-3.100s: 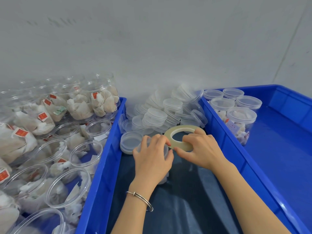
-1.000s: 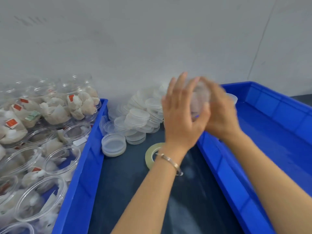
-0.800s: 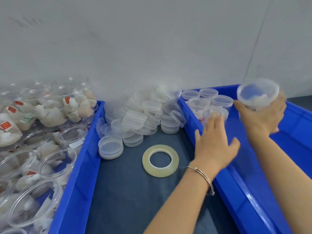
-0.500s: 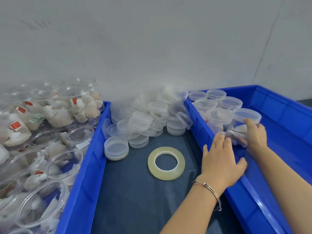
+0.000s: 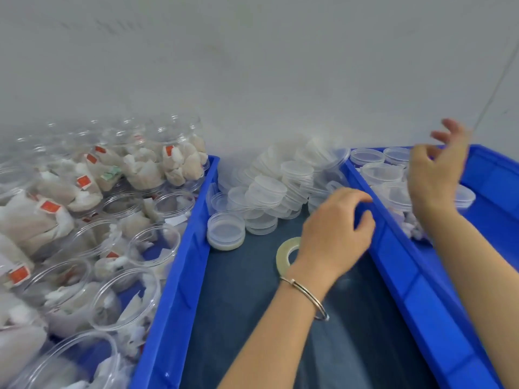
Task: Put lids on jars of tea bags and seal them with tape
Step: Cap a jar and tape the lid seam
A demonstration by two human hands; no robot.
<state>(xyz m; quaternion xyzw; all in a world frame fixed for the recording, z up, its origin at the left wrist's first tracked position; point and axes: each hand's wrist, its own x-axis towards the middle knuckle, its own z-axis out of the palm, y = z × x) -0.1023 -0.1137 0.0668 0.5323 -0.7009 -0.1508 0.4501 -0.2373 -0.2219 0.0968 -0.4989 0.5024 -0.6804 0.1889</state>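
Observation:
Several lidded jars of tea bags (image 5: pixel 382 175) stand at the far end of the right blue bin (image 5: pixel 415 279). My right hand (image 5: pixel 435 175) hovers above them, fingers loosely spread, holding nothing. My left hand (image 5: pixel 334 231) hangs over the dark table between the bins, fingers loosely curled and empty. It partly hides the roll of clear tape (image 5: pixel 283 255) lying flat on the table. A heap of loose clear lids (image 5: pixel 269 189) lies against the wall. Open jars of tea bags (image 5: pixel 123 296) fill the left blue bin (image 5: pixel 182 262).
A grey wall (image 5: pixel 252 80) closes off the back. The dark table surface (image 5: pixel 252 318) runs between the two bins toward me. Most of the right bin's floor (image 5: pixel 497 220) is bare blue plastic.
My right hand set the sealed jar down among the others in the right bin and lifted off it. My left hand drew back toward the table and now covers part of the tape roll.

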